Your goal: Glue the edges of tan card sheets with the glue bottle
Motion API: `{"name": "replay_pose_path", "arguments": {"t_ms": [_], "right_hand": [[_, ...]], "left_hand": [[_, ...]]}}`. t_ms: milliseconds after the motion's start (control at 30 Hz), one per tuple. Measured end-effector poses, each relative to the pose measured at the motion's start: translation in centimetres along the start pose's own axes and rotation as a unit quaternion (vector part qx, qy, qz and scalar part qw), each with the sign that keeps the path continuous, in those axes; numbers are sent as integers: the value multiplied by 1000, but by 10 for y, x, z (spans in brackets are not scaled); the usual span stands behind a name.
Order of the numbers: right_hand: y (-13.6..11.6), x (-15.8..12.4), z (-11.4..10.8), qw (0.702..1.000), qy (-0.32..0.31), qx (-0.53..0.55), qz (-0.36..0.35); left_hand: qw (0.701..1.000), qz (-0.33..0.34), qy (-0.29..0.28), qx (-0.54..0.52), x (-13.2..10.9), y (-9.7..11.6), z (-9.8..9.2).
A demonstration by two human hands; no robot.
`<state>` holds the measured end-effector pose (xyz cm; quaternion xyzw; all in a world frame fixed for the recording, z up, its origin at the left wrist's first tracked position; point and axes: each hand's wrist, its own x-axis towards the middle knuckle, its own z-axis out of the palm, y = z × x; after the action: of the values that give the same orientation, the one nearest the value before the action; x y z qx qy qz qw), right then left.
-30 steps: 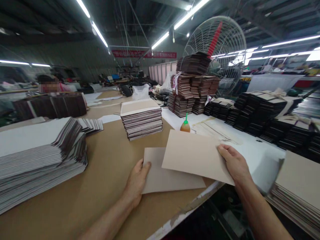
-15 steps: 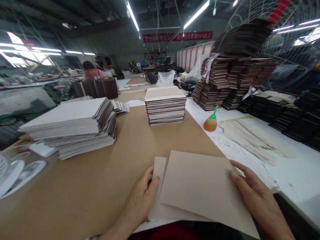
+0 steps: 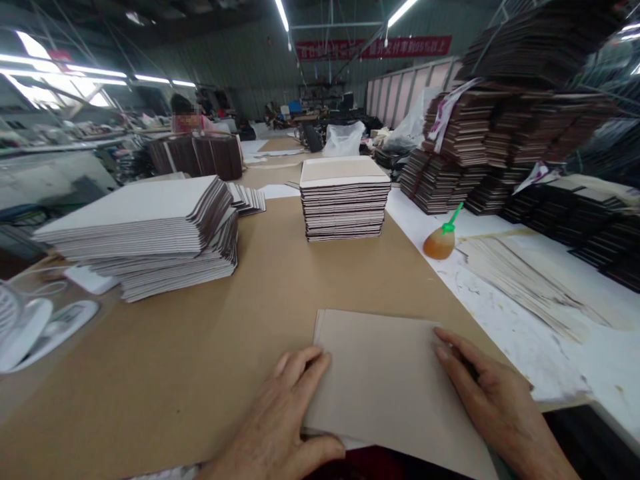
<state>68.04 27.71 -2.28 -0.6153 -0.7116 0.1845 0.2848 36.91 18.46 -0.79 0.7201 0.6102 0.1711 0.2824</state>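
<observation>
Two beige cardboard sheets (image 3: 380, 380), maybe more, lie almost squared on one another at the front of the table, a thin second edge showing at the left. My left hand (image 3: 280, 413) grips their left side, fingers on the left edge and thumb by the near left corner. On the right edge my right hand (image 3: 490, 393) holds them, with thumb and forefinger at the far right corner. Beyond the sheets stands a neat stack of pale, dark-edged panels (image 3: 345, 207).
A larger stack of white-topped panels (image 3: 140, 227) leans at the left, behind a white fan (image 3: 40, 327). On the right are a glue bottle (image 3: 440, 241) with a green nozzle, thin pale strips (image 3: 520, 280) and tall brown stacks (image 3: 465, 133). A person (image 3: 187, 120) is at the back left.
The upper sheet has shifted left over the lower one, so their edges now nearly line up. My left hand has spread along the left side, and my right hand has moved slightly left.
</observation>
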Motion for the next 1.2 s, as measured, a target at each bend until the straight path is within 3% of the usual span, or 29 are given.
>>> {"name": "replay_pose_path", "arguments": {"t_ms": [300, 400, 500, 567, 700, 833, 1033, 1200], "right_hand": [[0, 2, 5, 980, -5, -193, -35], [4, -8, -7, 984, 29, -168, -43], [14, -27, -21, 985, 58, -119, -112], [22, -43, -27, 979, 18, -128, -160], [30, -64, -31, 963, -91, -167, -189], [27, -60, -30, 953, -116, -165, -224], [24, -51, -33, 947, -171, -185, -197], [29, -50, -34, 948, -184, -181, -189]], "left_hand": [[999, 6, -30, 14, 11, 5, -14], [999, 3, -40, 25, 12, -2, -16], [998, 23, -39, 36, 16, -18, -19], [997, 48, -32, 52, 22, -31, -22], [986, 142, -35, 81, 43, -50, -20], [971, 211, -49, 98, 57, -60, -15], [971, 201, -46, 123, 54, -61, -11], [970, 169, -46, 166, 41, -45, -11]]}}
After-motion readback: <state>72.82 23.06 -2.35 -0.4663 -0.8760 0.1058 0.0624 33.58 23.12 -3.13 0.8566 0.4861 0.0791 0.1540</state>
